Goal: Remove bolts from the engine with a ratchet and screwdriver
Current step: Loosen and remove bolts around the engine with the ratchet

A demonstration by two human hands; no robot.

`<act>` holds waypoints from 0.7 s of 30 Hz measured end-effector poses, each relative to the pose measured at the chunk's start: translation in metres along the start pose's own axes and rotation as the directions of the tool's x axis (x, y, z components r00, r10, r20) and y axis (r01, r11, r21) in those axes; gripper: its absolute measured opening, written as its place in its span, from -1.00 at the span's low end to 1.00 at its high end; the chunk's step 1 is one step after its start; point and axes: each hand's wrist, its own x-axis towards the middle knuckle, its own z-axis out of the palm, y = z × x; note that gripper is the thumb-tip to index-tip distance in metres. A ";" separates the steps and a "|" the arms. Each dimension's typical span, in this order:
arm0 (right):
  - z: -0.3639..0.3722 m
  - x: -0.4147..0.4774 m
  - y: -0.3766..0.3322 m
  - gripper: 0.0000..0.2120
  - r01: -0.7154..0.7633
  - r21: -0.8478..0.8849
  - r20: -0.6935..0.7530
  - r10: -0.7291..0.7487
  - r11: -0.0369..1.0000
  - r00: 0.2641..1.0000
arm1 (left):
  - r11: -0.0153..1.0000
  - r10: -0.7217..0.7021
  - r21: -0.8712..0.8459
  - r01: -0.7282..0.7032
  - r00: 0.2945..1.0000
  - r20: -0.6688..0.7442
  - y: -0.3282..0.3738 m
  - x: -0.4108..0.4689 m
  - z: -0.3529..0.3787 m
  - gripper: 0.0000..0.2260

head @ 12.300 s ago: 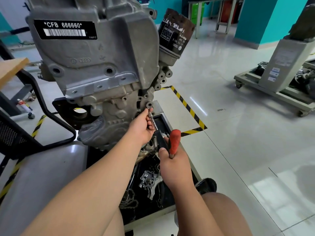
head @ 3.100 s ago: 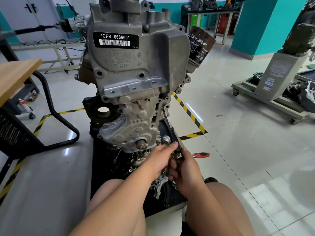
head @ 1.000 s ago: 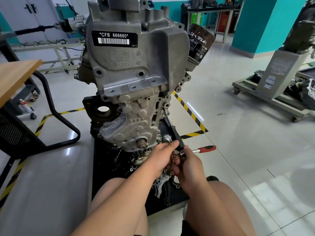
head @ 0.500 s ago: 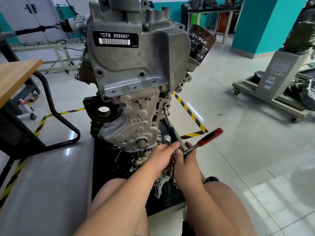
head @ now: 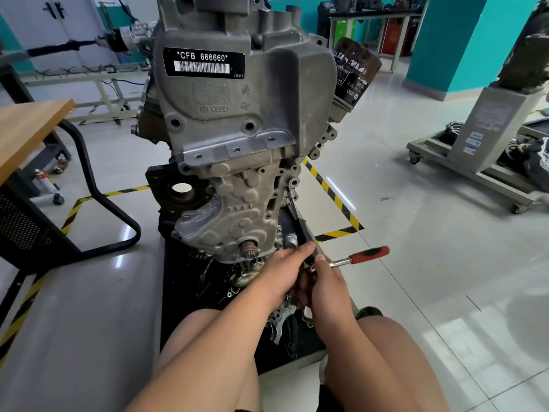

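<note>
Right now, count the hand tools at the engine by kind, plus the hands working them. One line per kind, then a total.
ratchet: 1, red grip, held by the right hand
screwdriver: 1, black handle, tip up against the engine
hands: 2, the left hand and the right
Total: 4

Matt cast-metal engine (head: 243, 120), glossy tiled floor (head: 416, 263), shiny metal red-gripped ratchet (head: 361, 257).
</note>
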 end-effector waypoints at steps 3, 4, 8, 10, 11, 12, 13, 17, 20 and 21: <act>-0.002 0.000 -0.005 -0.61 -0.202 0.328 0.165 0.154 0.923 0.974 | 1.000 -0.023 -0.004 0.023 0.999 0.038 0.002 -0.003 0.001 -0.70; -0.004 0.000 -0.007 -0.61 -0.267 0.400 0.229 0.186 0.877 0.955 | 1.000 -0.024 -0.002 0.024 0.999 0.036 0.002 -0.003 0.001 -0.70; -0.005 -0.001 -0.009 -0.58 -0.395 0.480 0.367 0.229 0.783 0.901 | 1.000 -0.011 0.006 0.011 1.000 0.002 0.000 -0.002 -0.001 -0.68; -0.004 -0.002 -0.010 -0.58 -0.400 0.476 0.370 0.234 0.783 0.899 | 1.000 -0.011 0.000 0.011 1.000 -0.002 0.000 -0.001 -0.001 -0.69; -0.004 -0.002 -0.009 -0.58 -0.394 0.472 0.362 0.235 0.789 0.902 | 1.000 -0.011 0.002 0.011 1.000 -0.005 -0.001 -0.001 0.000 -0.69; -0.003 -0.002 -0.008 -0.58 -0.382 0.464 0.345 0.234 0.799 0.909 | 1.000 -0.010 0.006 0.010 1.000 -0.006 -0.001 -0.001 -0.001 -0.69; -0.002 -0.002 -0.008 -0.59 -0.363 0.452 0.324 0.229 0.815 0.918 | 1.000 -0.010 0.010 0.010 1.000 -0.004 -0.001 -0.001 -0.001 -0.69; 0.001 -0.001 -0.005 -0.59 -0.286 0.412 0.259 0.190 0.865 0.947 | 1.000 -0.011 0.015 0.011 1.000 0.015 -0.002 -0.001 -0.002 -0.72; 0.001 -0.002 -0.004 -0.60 -0.250 0.388 0.231 0.169 0.887 0.958 | 1.000 0.004 0.014 -0.004 1.000 0.012 -0.002 -0.001 -0.001 -0.73; 0.001 -0.002 -0.003 -0.61 -0.231 0.367 0.213 0.161 0.901 0.964 | 1.000 0.008 0.012 -0.009 1.000 0.014 -0.003 -0.001 -0.001 -0.73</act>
